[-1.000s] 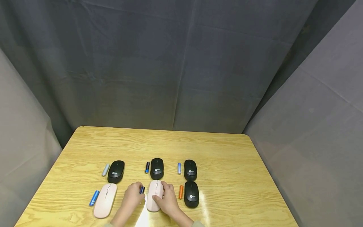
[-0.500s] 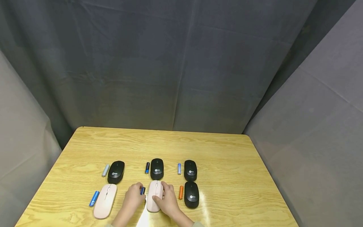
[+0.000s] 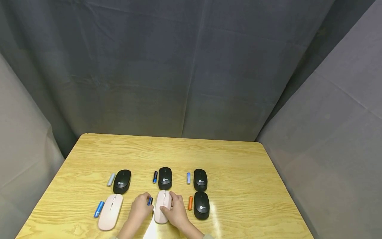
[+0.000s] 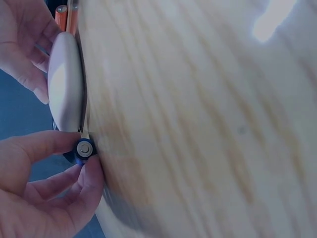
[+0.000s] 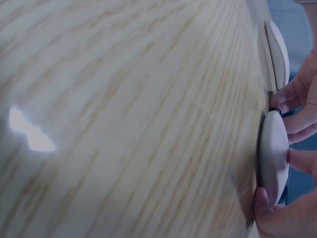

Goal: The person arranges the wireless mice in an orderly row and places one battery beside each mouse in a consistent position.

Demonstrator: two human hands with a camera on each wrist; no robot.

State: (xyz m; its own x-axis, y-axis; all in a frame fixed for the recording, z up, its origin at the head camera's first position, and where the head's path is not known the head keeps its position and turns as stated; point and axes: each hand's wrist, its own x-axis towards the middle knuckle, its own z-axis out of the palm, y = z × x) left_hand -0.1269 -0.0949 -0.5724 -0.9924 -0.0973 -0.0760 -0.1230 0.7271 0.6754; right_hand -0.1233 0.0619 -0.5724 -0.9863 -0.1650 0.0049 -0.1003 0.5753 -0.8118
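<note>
Close to the table's front edge, my right hand [image 3: 177, 212] grips a pale pink computer mouse [image 3: 162, 207] that sits on the table, thumb on one side and fingers on the other. Just left of that mouse, my left hand [image 3: 139, 208] pinches a dark blue battery [image 3: 150, 201] between thumb and fingers. The left wrist view shows the round metal end of the battery [image 4: 84, 148] facing the camera, beside the end of the mouse [image 4: 66, 82]. From the right wrist, the mouse [image 5: 273, 154] largely hides the battery.
Left of my hands lie another pink mouse [image 3: 110, 212] and a bright blue battery [image 3: 99, 209]. Behind stand black mice [image 3: 122, 181] [image 3: 165, 178] [image 3: 200, 179], each with a battery on its left. An orange battery [image 3: 190, 202] and a black mouse [image 3: 201, 205] lie to the right.
</note>
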